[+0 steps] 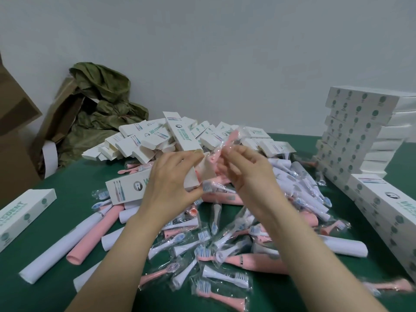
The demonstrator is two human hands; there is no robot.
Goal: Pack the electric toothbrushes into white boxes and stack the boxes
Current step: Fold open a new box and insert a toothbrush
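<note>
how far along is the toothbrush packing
Done: a stack of closed boxes at right. In hand: left hand grips an open box, right hand pinches a bagged pink brush part at its mouth. Left: a heap of open-flap boxes, many loose handles and heads.

Tabletop [74, 176]: green surface, heavily loaded.

- Far middle: loose heap of white boxes [157, 136], lying at all angles, several with open flaps.
- Far right: tall stack of boxes [351, 131], leaning slightly.
- Right edge: lower row of boxes [382, 212], running from the foot of the stack towards the near side.
- Near left: single box [24, 212], lying flat and apart from the rest.
- Middle to near: dense scatter of brush heads [202, 255] in clear wrappers, pink and white, mixed with pink handles [92, 235] and rolled white sheets [344, 244].
</note>
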